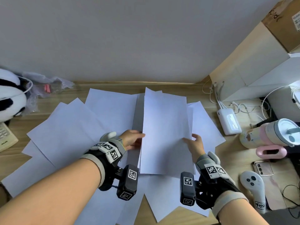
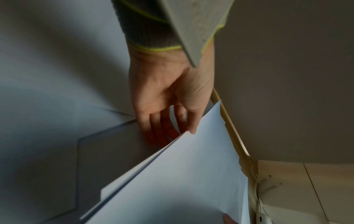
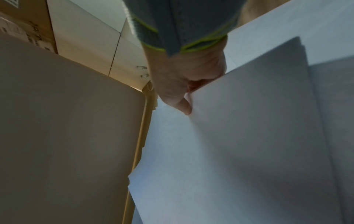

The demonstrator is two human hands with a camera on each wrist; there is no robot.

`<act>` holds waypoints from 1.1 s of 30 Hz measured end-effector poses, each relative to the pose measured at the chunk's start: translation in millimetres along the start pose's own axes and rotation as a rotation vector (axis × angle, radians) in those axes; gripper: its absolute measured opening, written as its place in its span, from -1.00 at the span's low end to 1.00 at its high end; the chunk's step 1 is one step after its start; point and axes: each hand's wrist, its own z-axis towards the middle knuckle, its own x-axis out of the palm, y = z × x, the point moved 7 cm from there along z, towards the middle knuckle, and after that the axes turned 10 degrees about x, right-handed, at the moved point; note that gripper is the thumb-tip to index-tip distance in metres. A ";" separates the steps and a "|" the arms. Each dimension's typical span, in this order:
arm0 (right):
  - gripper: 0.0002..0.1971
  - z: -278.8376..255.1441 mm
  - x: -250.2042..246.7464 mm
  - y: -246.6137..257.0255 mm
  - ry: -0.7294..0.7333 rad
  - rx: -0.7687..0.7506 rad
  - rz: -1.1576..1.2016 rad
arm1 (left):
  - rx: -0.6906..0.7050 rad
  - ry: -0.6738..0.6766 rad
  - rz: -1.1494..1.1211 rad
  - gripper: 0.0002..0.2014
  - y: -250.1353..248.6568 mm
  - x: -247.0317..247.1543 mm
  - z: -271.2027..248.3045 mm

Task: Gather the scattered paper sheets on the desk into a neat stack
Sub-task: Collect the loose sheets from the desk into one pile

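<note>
Thin white paper stack (image 1: pixel 165 135) is being held over bench (image 1: pixel 230 142) centre, w/ left hand (image 1: pixel 132 139) & right hand (image 1: pixel 194 144) fingers clamping its side edges. Loose flat sheets (image 1: pixel 68 132) are fanning out beneath; glossy power bank (image 1: pixel 229 120), pastel tumbler (image 1: pixel 276 133) are sitting right.

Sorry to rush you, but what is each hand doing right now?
Left hand: gripping the left edge of the raised bundle of sheets.
Right hand: gripping the bundle's right edge, thumb on top.
</note>
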 end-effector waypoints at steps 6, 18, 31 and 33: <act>-0.78 -25.3 9.3 -3.8 0.231 -0.013 0.025 | 0.142 0.019 0.128 -0.56 0.8 3.2 -7.2; -0.79 -100.8 45.4 83.6 0.393 -0.402 0.330 | 0.553 -0.243 -0.049 -0.79 -86.0 -63.6 -58.2; -0.69 -116.2 76.5 69.0 0.356 -0.467 0.201 | 0.551 -0.267 0.008 -0.64 -70.9 -75.9 -75.7; -0.70 -114.0 77.6 66.8 0.351 -0.444 0.239 | 0.526 -0.270 -0.026 -0.64 -65.8 -74.3 -73.7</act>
